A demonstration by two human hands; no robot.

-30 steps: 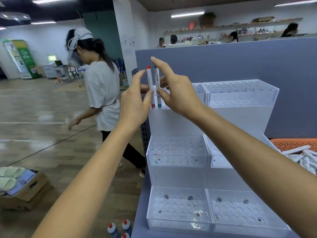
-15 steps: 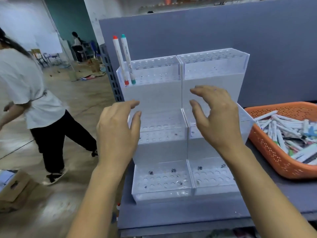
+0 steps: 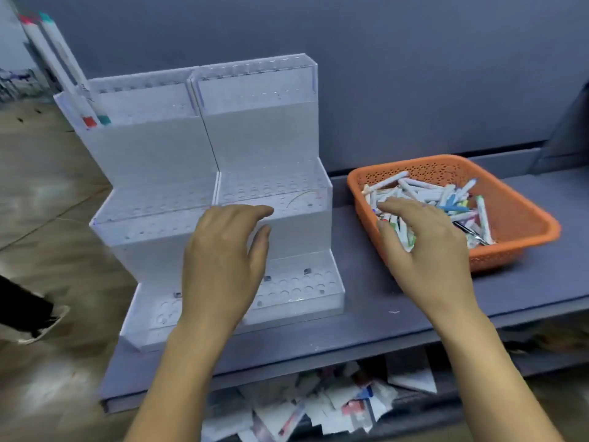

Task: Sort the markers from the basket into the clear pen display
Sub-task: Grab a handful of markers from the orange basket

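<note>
Orange basket [image 3: 527,207] now beneath right hand [image 3: 427,247]

The grey-blue bench [image 3: 366,301] runs along a grey partition [image 3: 414,74]. Two things stand directly on it. The stepped clear pen display [image 3: 264,135] takes the left end, its lowest tier near the front edge and its tallest tier towards the partition. The orange perforated basket [image 3: 522,215] sits to the right, further back, with a strip of bare surface between them. A small white fleck [image 3: 394,312] lies in front of the basket.
</note>
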